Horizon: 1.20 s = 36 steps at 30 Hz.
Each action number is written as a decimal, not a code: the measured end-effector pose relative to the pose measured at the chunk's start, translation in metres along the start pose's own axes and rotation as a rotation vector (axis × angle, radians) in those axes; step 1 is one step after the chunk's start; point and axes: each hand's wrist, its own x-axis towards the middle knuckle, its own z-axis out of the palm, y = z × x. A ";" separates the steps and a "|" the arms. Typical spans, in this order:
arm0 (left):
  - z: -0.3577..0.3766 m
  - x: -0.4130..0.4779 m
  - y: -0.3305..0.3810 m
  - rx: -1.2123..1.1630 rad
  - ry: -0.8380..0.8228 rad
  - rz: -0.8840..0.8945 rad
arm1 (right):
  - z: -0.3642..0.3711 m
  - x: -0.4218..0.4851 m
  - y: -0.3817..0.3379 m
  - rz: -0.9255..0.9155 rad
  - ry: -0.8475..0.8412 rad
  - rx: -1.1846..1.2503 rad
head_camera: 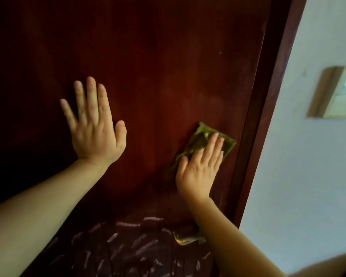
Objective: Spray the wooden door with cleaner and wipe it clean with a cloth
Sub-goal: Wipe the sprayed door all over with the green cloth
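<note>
A dark red-brown wooden door (pixel 152 62) fills most of the head view. My left hand (pixel 94 124) lies flat against it at centre left, fingers spread, holding nothing. My right hand (pixel 200 166) presses a folded green cloth (pixel 200 140) flat onto the door near its right edge; the cloth sticks out above and beside the fingers. Pale chalk-like scribbles (pixel 132 246) cover the lower part of the door below both hands. No spray bottle is in view.
The door frame (pixel 268 116) runs diagonally along the right. Beyond it is a white wall (pixel 308 176) with a beige wall-mounted panel (pixel 336 92). A metal door handle (pixel 188 237) shows partly under my right forearm.
</note>
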 end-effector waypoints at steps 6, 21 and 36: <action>0.003 -0.001 -0.003 -0.003 0.006 0.012 | -0.045 0.123 -0.030 0.107 0.211 0.063; 0.005 -0.002 -0.006 -0.016 0.011 0.048 | -0.060 0.158 -0.050 -0.173 0.163 0.017; 0.002 -0.003 -0.004 -0.065 -0.006 0.040 | -0.085 0.123 -0.027 -0.228 -0.032 -0.138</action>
